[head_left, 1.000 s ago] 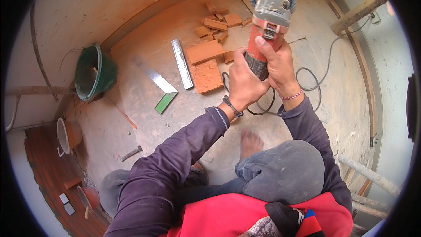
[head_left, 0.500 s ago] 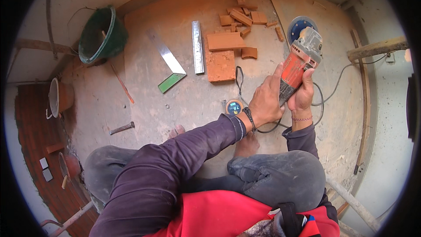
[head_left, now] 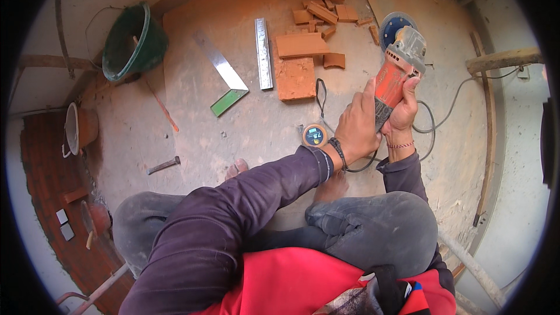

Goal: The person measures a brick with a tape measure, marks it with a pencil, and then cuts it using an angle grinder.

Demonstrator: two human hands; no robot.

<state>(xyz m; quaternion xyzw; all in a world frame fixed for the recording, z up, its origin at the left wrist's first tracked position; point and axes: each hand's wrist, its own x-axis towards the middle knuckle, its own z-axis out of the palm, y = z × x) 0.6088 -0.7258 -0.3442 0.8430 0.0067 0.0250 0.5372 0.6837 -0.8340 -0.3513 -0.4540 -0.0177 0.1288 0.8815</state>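
An angle grinder (head_left: 389,81), red with a grey head and a blue-centred cutting disc (head_left: 398,28), is held off the ground to the right. My right hand (head_left: 402,112) supports its body from the right, thumb along the side. From the left, my left hand (head_left: 357,123) grips the black rear end, fingers pointing up along the casing; part of its grip is hidden. Left of the grinder, a terracotta tile piece (head_left: 300,45) lies on an orange block (head_left: 295,81). A round tape measure (head_left: 314,135) lies near my left wrist.
Cut terracotta scraps (head_left: 324,13) lie at the far middle. A metal straight bar (head_left: 263,53), a green-handled try square (head_left: 230,101) and a chisel-like metal piece (head_left: 163,165) lie further left. A green bucket (head_left: 150,46) stands far left; the grinder's cord (head_left: 433,118) loops at right.
The grinder and both hands have shifted very slightly up and left in the picture. Both hands keep their hold, and the tiles and tools stay in their places.
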